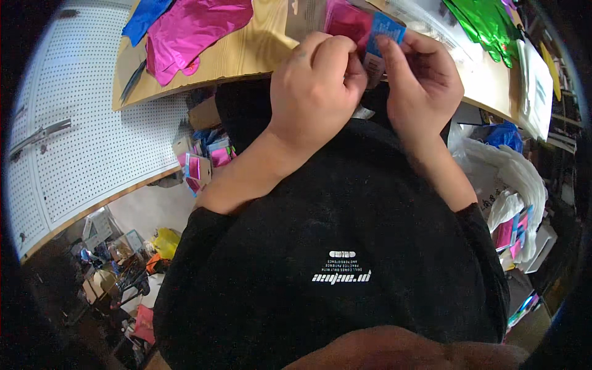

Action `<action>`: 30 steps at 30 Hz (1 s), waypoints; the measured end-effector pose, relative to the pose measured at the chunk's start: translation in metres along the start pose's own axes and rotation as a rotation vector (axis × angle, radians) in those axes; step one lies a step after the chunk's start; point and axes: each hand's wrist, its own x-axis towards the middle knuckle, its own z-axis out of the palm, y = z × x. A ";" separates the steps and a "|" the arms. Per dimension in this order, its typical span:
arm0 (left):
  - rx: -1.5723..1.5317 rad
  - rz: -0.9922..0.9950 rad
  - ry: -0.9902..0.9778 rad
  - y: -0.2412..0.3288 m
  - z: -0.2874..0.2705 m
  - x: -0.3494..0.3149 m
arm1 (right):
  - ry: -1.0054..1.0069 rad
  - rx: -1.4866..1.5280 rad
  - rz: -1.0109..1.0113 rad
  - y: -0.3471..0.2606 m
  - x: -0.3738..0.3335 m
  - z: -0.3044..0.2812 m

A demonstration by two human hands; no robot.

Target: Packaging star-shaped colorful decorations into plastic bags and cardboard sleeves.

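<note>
- Left hand: raised over the table edge, fingers curled in tight, pinching the lower part of a small packet from its left side.
- Right hand: just beside the left, thumb and forefinger nipping the packet's blue tab at the top right; remaining fingers loosely bent.
- Packet: clear wrapping with pink contents, held between both hands just above the near edge of the wooden table, close to the chest.
- On the table, far left: blue foil piece touching a crumpled pink foil piece; dark scissors-like tool lying near the table's left edge, too blurred to identify for certain.
- On the table, far right: green foil piece; beside it a stack of white sheets at the table's right end.
- Below, left: white pegboard panel; open box with pink and blue packets under the table edge.
- Below, right: white plastic bags holding more pink packets.
- Foreground: black shirt filling the lower middle.
</note>
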 end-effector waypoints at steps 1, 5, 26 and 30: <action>-0.011 -0.013 -0.011 0.000 -0.002 0.001 | -0.043 -0.047 -0.011 -0.003 -0.002 0.001; 0.028 0.001 0.072 -0.014 -0.004 0.005 | -0.155 0.084 0.156 -0.002 -0.011 0.006; 0.040 -0.050 -0.053 -0.012 0.003 -0.014 | -0.132 0.084 0.319 0.012 -0.017 0.000; 0.036 -0.073 -0.061 -0.006 0.005 -0.014 | -0.088 0.111 0.313 0.015 -0.018 0.001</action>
